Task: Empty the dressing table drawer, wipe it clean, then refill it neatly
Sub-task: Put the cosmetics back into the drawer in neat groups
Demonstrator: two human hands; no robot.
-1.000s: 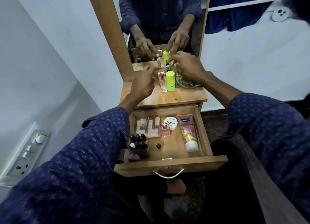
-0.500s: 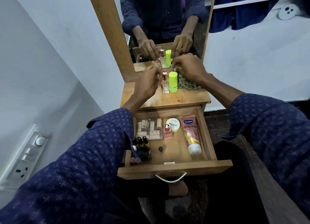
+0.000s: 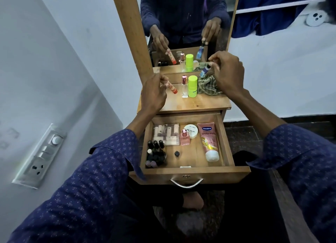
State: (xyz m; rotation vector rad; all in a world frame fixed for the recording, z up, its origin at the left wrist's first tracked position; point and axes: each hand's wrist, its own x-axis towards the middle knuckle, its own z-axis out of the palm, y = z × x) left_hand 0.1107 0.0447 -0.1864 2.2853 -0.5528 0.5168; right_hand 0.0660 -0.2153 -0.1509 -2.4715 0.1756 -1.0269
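Two small items are in your hands at once: your left hand (image 3: 153, 92) pinches a slim pink tube with a red-orange cap (image 3: 171, 87), tilted cap-down just above the tabletop (image 3: 200, 104), and your right hand (image 3: 226, 71) pinches the dark cap of a small blue bottle (image 3: 204, 71) over the crumpled checked cloth (image 3: 209, 87). Both hands are raised over the top, well apart from the open drawer (image 3: 189, 173) below.

To judge by the tidy layout inside, you are at the refilling step. Already laid in are a clear case of lipstick-like tubes (image 3: 166, 133), a cluster of nail polish bottles (image 3: 156, 152), a pink perfume bottle (image 3: 184, 138), a round nail polish remover tub (image 3: 190, 131), a Vaseline tube (image 3: 209, 142) along the right side and a tiny dark cap-like piece (image 3: 177, 153) in the middle. Standing on the tabletop, not yet returned, are a clear bottle with a pink cap (image 3: 184, 87) and a lime-green stick (image 3: 192, 86).

Your next move likely calls for bringing both items down and toward you into the bare wood at the drawer's middle and front. Lower them without clipping the upright bottles on the top, and lay them parallel to the Vaseline tube so the row stays neat.
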